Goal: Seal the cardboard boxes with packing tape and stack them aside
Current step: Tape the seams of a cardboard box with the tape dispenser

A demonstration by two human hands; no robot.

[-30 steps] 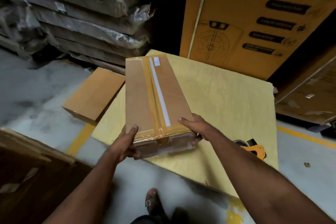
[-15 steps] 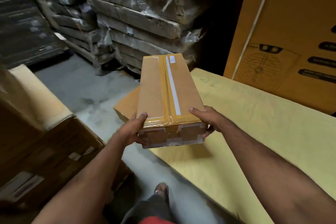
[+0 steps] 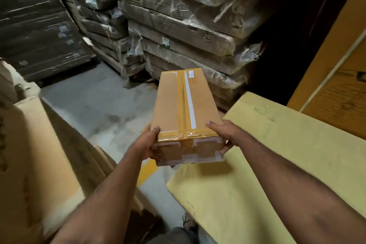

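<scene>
A long brown cardboard box point(image 3: 172, 105) hangs in the air in front of me, its top seam sealed with clear tape and marked by a white strip. My left hand point(image 3: 147, 142) grips its near left corner, thumb on top. Its near right corner is gripped by my right hand point(image 3: 222, 133), thumb on top and fingers underneath. The box is off the yellow work surface point(image 3: 277, 164) and sits over the floor gap at the surface's left edge. The tape dispenser is out of view.
Plastic-wrapped stacks of flat cartons point(image 3: 178, 31) on pallets stand right behind the box. Large cardboard boxes point(image 3: 35, 154) fill the left. A tall orange carton point(image 3: 336, 65) stands at the right. Grey floor point(image 3: 99, 105) with a yellow line point(image 3: 146, 172) lies between, my foot below.
I have turned left with the box held in both hands. It has left the yellow surface and now hangs over the floor; the second box and the tape dispenser have dropped out of view.
</scene>
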